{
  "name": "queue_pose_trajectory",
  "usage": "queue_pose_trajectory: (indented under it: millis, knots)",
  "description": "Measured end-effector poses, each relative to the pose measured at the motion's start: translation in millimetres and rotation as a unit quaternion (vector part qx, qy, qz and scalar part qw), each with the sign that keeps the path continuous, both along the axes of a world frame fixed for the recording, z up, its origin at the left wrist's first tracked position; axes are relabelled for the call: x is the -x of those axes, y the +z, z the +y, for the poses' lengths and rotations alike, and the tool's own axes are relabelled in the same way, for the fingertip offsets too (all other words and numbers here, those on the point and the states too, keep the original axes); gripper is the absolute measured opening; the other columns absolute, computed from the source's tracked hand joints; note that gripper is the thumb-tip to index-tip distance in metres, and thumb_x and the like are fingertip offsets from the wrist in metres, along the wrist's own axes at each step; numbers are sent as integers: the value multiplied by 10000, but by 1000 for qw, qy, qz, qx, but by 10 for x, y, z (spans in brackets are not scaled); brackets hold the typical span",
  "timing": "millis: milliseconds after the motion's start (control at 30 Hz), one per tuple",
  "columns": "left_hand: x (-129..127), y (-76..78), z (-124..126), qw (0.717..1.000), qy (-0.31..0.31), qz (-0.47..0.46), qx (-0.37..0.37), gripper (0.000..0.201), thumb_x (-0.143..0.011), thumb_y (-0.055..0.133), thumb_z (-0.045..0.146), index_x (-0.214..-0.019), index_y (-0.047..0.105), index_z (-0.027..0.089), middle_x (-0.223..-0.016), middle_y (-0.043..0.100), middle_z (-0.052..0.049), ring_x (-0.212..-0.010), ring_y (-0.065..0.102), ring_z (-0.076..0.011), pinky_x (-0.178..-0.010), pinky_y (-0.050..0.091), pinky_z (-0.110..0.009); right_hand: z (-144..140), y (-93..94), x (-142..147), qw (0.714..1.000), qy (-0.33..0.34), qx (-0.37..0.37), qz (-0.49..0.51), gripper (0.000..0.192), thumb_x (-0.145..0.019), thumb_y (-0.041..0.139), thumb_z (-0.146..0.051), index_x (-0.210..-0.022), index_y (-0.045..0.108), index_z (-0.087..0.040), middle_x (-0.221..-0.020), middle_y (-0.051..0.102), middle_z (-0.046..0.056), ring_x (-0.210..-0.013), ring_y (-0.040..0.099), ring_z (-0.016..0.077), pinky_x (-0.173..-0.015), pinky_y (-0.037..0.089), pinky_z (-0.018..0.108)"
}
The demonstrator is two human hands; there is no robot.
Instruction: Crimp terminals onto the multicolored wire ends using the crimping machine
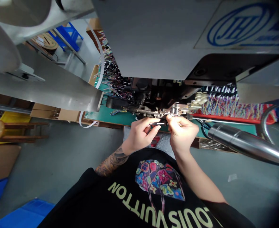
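Observation:
My left hand [143, 132] pinches a thin dark cable piece with a white end [161, 123] between thumb and fingertips. Close on its right, my right hand [182, 131] is closed in a pinch just below the machine's crimping area [168, 112]. Whatever the right fingertips grip is too small and too covered to make out. Both hands are at the front edge of the green work table [120, 117], under the big grey machine head [151, 38]. Dark metal tooling [158, 95] stands right behind the fingers.
Heaps of multicoloured wires [113, 72] lie behind the machine on the left. More wires [222, 106] fill a red tray [269, 118] on the right. A shiny metal lamp arm [244, 142] juts in from the right, and a white strip [102, 63] hangs at left.

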State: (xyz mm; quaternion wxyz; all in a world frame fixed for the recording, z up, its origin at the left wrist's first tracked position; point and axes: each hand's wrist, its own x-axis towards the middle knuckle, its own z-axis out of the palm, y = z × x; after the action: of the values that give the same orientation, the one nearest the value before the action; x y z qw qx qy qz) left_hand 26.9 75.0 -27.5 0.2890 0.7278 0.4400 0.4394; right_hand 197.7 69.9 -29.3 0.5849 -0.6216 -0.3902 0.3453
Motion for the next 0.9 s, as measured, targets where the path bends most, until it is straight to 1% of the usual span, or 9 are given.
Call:
queue_pose_trajectory:
  millis: [133,267,367,467,533,633,733,833,900]
  knots:
    - [-5,-2,-6,1000,4,1,-8,178,-1076,800,269,-1216,841,166,-774,738,9,-559,527,-101,-609,523,-277,4,-9,9,1000,-2,-11,3,483,-970,883,-426,-604,645,-221,-560,537,0,-539,473,137,-486,412,303]
    - [-11,-5,-6,999,5,23,-25,185,-1092,749,253,-1238,831,173,-855,791,-23,-595,587,-114,-631,554,-281,-8,-4,15,1000,-3,-4,1,424,-956,884,-481,-674,716,-214,-576,609,8,-520,528,144,-480,467,305]
    - [12,-10,-2,999,-13,29,-16,143,-1081,703,209,-1146,828,186,-920,820,-52,-722,703,-151,-732,616,-303,-92,-48,-18,1000,19,-10,14,328,-903,908,-505,-829,799,-204,-659,712,24,-529,611,165,-497,536,321]
    - [80,-38,4,994,-62,-48,78,96,-1055,723,222,-1010,804,198,-945,835,-65,-819,767,-178,-784,639,-327,-253,-126,-82,996,66,-46,46,320,-905,890,-462,-1098,814,-218,-744,774,17,-537,650,163,-535,569,319]
    - [126,-77,6,966,-109,-158,175,115,-1028,781,291,-956,782,200,-1017,855,-87,-943,819,-215,-876,678,-376,-366,-149,-103,991,95,-60,72,297,-939,854,-436,-1134,737,-244,-813,808,23,-571,679,162,-562,571,310]
    - [132,-149,-12,895,-139,-310,288,256,-951,889,418,-916,746,208,-1172,859,-112,-1126,838,-278,-1031,701,-503,-476,-113,-49,986,161,-20,50,319,-921,884,-423,-982,615,-262,-946,845,47,-599,655,144,-556,533,298]
    - [49,-214,-67,856,-131,-360,346,335,-899,957,466,-917,748,205,-1264,833,-118,-1058,830,-259,-971,717,-498,-497,-67,59,980,199,2,-11,397,-849,953,-424,-873,595,-254,-824,764,-8,-570,554,115,-543,481,273]
    - [-25,-265,-120,863,-136,-344,344,404,-882,979,529,-947,770,189,-1251,825,-129,-901,801,-214,-852,712,-430,-470,-80,55,983,173,-19,-63,342,-905,893,-412,-825,605,-245,-675,642,-50,-566,551,117,-561,473,257]
    - [2,-298,-125,897,-138,-292,303,407,-897,970,533,-1019,797,185,-1203,835,-135,-922,804,-226,-858,702,-411,-444,-102,-95,975,206,-20,-81,261,-948,867,-414,-908,677,-240,-699,698,-35,-571,603,127,-571,504,258]
